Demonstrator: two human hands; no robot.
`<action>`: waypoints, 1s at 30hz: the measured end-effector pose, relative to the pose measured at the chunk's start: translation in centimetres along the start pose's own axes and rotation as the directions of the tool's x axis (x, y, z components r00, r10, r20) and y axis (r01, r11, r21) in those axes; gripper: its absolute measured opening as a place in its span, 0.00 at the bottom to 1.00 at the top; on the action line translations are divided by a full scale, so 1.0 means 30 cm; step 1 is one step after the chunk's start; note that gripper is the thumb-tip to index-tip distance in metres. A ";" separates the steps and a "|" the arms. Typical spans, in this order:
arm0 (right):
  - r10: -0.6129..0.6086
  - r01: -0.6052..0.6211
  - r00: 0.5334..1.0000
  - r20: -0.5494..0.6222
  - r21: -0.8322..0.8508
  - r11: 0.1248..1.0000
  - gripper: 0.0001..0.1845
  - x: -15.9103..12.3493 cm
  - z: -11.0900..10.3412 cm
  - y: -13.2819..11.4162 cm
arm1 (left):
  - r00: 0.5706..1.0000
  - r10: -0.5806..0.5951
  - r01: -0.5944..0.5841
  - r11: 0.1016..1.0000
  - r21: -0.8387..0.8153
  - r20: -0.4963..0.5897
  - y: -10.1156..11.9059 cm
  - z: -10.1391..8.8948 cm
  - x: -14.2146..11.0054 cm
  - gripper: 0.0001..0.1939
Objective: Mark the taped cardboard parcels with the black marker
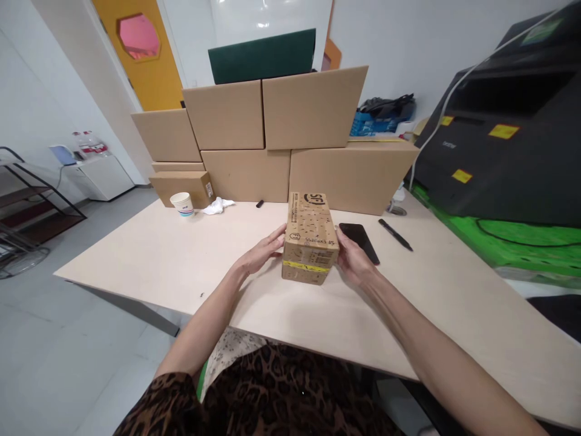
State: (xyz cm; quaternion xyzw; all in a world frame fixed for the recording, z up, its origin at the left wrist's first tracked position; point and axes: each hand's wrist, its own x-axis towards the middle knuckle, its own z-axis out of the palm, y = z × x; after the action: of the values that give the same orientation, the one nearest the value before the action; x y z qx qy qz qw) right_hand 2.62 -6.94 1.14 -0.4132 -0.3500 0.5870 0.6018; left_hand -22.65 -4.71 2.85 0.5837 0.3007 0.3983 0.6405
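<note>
Between my hands is a small brown SF Express cardboard box (311, 233), with dark print on top and yellow tape across its near side. My left hand (264, 249) presses against its left side, fingers pointing away from me. On the opposite side, my right hand (354, 259) rests against the right face, its fingertips partly hidden behind the box. The box appears to sit on the pale table (227, 260). Just beyond my right hand lies a black phone (359, 241), and a black marker pen (396, 235) is farther right.
Large cardboard boxes (245, 175) are stacked along the table's back, with a dark green box (263, 57) on top. A paper cup (182, 204), crumpled tissue (218, 206) and small black cap (259, 204) stand before them. A black printer (503, 133) fills the right.
</note>
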 end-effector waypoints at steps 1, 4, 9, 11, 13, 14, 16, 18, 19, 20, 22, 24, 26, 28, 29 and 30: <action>0.000 0.000 1.000 0.002 0.018 1.000 0.18 -0.003 0.003 -0.004 | 0.999 -0.009 0.007 0.999 0.041 0.048 0.007 0.001 -0.006 0.39; -0.041 0.040 0.999 0.012 0.054 0.998 0.19 -0.007 0.003 -0.019 | 0.994 0.027 -0.038 0.994 0.106 0.104 0.027 0.003 -0.018 0.38; -0.091 0.087 0.991 0.096 0.052 0.995 0.23 -0.014 -0.004 -0.059 | 0.992 0.113 -0.119 0.977 0.175 0.047 0.022 0.004 -0.011 0.41; -0.127 0.120 0.987 0.102 0.071 0.990 0.21 -0.022 0.005 -0.069 | 0.992 0.127 -0.123 0.967 0.221 -0.001 0.011 0.016 -0.007 0.43; -0.131 0.121 0.987 0.092 0.105 0.987 0.19 -0.032 0.020 -0.072 | 0.985 0.166 -0.148 0.959 0.243 -0.055 0.001 0.034 -0.005 0.44; -0.116 0.105 0.990 0.084 0.124 0.987 0.18 -0.037 0.027 -0.071 | 0.979 0.188 -0.163 0.957 0.241 -0.083 -0.004 0.045 -0.005 0.44; -0.070 0.057 0.995 0.077 0.157 0.986 0.18 -0.046 0.039 -0.069 | 0.967 0.214 -0.183 0.962 0.204 -0.141 -0.010 0.065 -0.003 0.47; -0.043 0.031 0.997 0.068 0.178 0.984 0.18 -0.051 0.043 -0.069 | 0.958 0.203 -0.177 0.975 0.137 -0.204 -0.013 0.079 0.000 0.54; -0.037 0.025 0.997 0.061 0.183 0.983 0.18 -0.051 0.041 -0.070 | 0.952 0.192 -0.172 0.980 0.101 -0.239 -0.013 0.082 0.003 0.58; -0.035 0.025 0.998 0.053 0.186 0.982 0.17 -0.048 0.038 -0.071 | 0.944 0.185 -0.172 0.983 0.070 -0.275 -0.012 0.081 0.006 0.62; -0.038 0.031 0.999 0.035 0.189 0.982 0.16 -0.038 0.028 -0.072 | 0.923 0.181 -0.185 0.983 0.019 -0.340 -0.007 0.072 0.012 0.67; -0.038 0.032 0.999 0.028 0.186 0.982 0.16 -0.021 0.013 -0.067 | 0.923 0.171 -0.191 0.981 -0.024 -0.346 0.000 0.054 0.017 0.62; -0.038 0.035 0.999 0.014 0.181 0.983 0.16 0.002 -0.004 -0.055 | 0.948 0.150 -0.173 0.983 -0.058 -0.279 0.005 0.033 0.019 0.51; -0.026 0.028 1.000 -0.013 0.171 0.985 0.14 0.025 -0.022 -0.038 | 0.970 0.128 -0.143 0.988 -0.062 -0.209 0.007 0.018 0.016 0.42; -0.017 0.021 1.000 -0.024 0.164 0.986 0.14 0.035 -0.030 -0.030 | 0.976 0.113 -0.126 0.990 -0.056 -0.186 0.007 0.014 0.014 0.41; -0.006 0.010 1.000 -0.028 0.156 0.988 0.13 0.042 -0.037 -0.022 | 0.981 0.096 -0.106 0.993 -0.053 -0.168 0.007 0.014 0.011 0.42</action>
State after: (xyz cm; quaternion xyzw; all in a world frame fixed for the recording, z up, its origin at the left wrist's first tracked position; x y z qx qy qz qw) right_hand 3.98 -5.75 1.19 -0.3715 -0.2962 0.6045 0.6394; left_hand -22.16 -4.64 3.14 0.5431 0.3101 0.4863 0.6103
